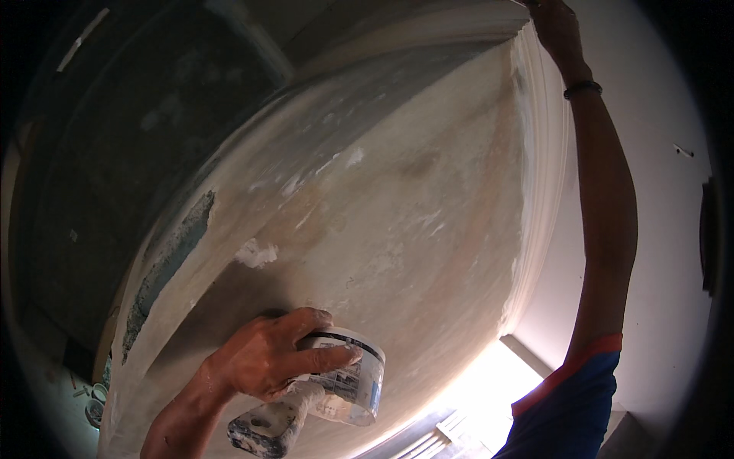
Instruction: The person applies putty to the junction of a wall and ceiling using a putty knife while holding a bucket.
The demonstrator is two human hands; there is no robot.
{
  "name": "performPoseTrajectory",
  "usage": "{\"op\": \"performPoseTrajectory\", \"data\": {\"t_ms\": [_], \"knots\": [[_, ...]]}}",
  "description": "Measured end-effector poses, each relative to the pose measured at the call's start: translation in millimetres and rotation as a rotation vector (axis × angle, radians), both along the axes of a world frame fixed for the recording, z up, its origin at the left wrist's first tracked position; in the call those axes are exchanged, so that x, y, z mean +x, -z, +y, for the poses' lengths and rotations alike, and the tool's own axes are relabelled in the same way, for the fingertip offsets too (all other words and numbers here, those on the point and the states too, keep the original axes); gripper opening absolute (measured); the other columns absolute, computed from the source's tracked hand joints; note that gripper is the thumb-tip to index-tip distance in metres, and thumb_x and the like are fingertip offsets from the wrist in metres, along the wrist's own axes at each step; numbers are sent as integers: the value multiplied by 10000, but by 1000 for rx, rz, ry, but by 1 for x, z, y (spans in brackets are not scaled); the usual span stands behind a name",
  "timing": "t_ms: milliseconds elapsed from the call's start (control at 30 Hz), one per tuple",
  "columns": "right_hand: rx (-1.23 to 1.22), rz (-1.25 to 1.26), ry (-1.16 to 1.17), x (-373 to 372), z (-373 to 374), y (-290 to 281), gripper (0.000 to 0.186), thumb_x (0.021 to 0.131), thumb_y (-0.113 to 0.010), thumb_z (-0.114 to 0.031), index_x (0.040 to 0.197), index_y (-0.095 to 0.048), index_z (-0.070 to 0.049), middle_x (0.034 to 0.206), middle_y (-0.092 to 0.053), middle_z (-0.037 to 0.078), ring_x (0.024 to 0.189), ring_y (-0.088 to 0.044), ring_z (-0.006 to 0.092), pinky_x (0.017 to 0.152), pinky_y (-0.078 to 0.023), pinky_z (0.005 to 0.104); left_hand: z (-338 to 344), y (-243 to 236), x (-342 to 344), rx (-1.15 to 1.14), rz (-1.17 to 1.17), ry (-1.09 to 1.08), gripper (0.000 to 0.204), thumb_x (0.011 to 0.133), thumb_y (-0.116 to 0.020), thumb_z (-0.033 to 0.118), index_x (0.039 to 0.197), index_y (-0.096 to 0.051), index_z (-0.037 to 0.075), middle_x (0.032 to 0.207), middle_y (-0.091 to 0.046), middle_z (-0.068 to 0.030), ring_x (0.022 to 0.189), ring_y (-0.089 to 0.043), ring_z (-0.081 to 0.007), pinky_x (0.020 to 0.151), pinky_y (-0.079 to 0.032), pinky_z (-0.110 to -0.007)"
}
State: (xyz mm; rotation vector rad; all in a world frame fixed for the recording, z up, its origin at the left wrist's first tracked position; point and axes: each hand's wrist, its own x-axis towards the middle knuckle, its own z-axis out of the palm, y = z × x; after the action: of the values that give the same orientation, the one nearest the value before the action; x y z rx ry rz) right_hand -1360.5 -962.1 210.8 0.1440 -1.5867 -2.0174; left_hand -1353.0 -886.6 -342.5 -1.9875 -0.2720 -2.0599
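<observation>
Both hands are busy, one low and one high. Left hand [264,359] grips a small white tub [353,379] from above, fingers [325,359] curled over its lid, and the same hand seems to pinch the filler-caked handle of a tool [267,427] against the tub's underside; the blade is hidden, so I cannot tell what kind of tool it is. Just above this hand sits a raw blob of white filler [256,252] on the plastered wall [382,199], and further to its left a strip of bare grey patch [172,256] runs down the wall's edge.

Across to the right, the wall meets a white moulded trim [547,176] that runs up along the corner. Right hand [556,27] is stretched far up at the top of that trim, arm fully extended, a dark wristband [582,89] just below it. Its fingers are cut off by the picture's rim, so whether it presses bare or holds something cannot be told.

To work that upper corner well, I judge the reach calls for a steady, light pressure along the trim line rather than across it, keeping the wrist firm so the edge stays crisp. The tub should stay level and close to the body, well apart from the raised hand.
</observation>
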Motion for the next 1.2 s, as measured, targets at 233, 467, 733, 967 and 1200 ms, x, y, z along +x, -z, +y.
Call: {"op": "performPoseTrajectory", "data": {"t_ms": [233,467,733,967,1200], "knots": [[-177,88,68,17,-14,5,158,971,-619,-136,994,-730,-26,996,-708,147,956,-689,279,864,-556,377,3,0,0,9,21,-29,614,710,-752,111,1295,-666,279,1088,-645,-191,796,-697,-243,621,-596,-336],[-251,221,135,17,-3,-9,224,1002,-560,-151,1037,-691,28,1045,-710,128,978,-671,299,917,-536,398,6,0,4,20,5,-37,627,711,-753,125,1310,-656,283,1096,-645,-198,785,-700,-236,605,-594,-329],[85,178,380,24,5,-36,207,994,-546,-121,1031,-694,19,1107,-722,136,1082,-653,289,968,-515,402,3,-1,1,26,28,-20,659,683,-746,121,1316,-651,275,1106,-638,-201,803,-698,-257,618,-593,-334],[-242,405,283,-2,9,14,210,989,-558,-135,1036,-739,-39,1110,-716,110,1074,-651,289,972,-511,399,2,3,-1,-3,30,-21,670,654,-732,126,1305,-661,268,1108,-633,-196,778,-688,-268,613,-585,-342],[47,263,256,-15,18,-4,207,979,-585,-170,1034,-744,-51,1104,-712,130,1034,-651,297,971,-508,407,4,2,1,38,-4,26,553,746,-715,179,1290,-673,276,1101,-635,-196,798,-695,-277,630,-590,-360]]}}
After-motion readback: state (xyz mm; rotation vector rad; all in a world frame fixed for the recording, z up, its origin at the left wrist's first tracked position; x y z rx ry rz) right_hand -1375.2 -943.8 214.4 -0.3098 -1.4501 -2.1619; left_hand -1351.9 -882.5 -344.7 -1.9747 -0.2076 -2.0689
